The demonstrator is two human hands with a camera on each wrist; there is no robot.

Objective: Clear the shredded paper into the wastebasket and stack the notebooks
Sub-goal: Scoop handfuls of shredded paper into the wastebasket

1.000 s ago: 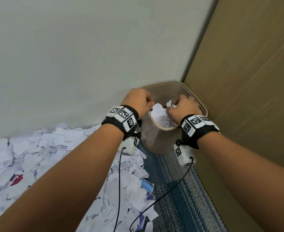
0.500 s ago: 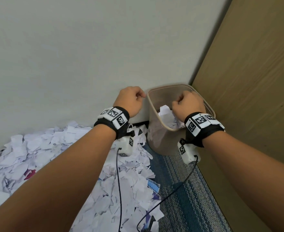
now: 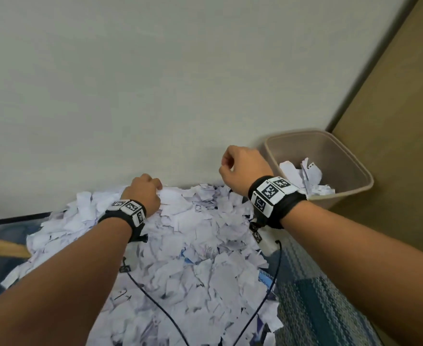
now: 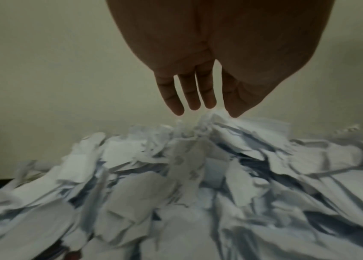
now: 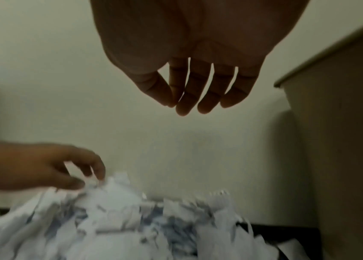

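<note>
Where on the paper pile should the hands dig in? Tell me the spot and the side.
Take the raised crest of the shredded paper by the wall, from above with both hands as a scoop: the loose scraps heap highest there, under the left hand, beside the wastebasket.

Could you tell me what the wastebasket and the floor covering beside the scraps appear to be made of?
The wastebasket looks like moulded plastic: smooth, matte beige walls with a rolled rim, though the pictures cannot confirm it. The floor covering looks like woven carpet, with a ribbed blue-grey texture. The scraps are torn white paper, with ragged edges and creases.
</note>
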